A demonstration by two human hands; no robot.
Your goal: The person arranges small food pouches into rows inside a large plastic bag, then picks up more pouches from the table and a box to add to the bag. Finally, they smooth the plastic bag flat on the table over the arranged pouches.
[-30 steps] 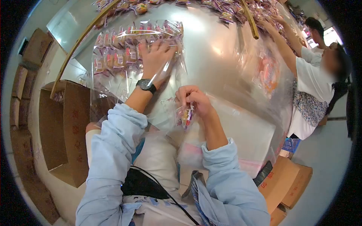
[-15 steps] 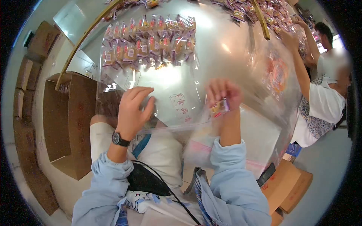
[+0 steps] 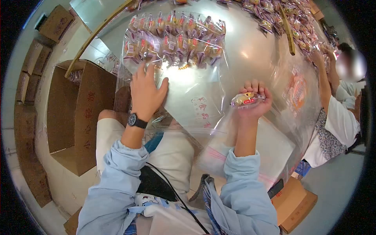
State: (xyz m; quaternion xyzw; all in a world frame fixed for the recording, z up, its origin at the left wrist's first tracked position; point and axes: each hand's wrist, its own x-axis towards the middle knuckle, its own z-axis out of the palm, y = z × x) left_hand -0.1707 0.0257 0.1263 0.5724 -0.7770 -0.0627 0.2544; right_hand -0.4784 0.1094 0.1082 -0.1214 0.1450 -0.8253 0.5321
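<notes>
The right grip [image 3: 255, 110] curls around a packet [image 3: 248, 101] — the left grip [image 3: 148, 92], thumb and fingers apart, is over the clear bag [image 3: 213, 78], just beside its packet rows [image 3: 181, 42].

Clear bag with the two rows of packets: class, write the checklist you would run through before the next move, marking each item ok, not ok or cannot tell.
1. Packets in two rows inside the clear bag: ok.
2. Left hand at the bag, just below the lower row: ok.
3. Right hand free: not ok, it holds a single packet.
4. Single packet's wrapper sealed all round: cannot tell.
5. Bag's mouth open: cannot tell, the film is too transparent.
</notes>
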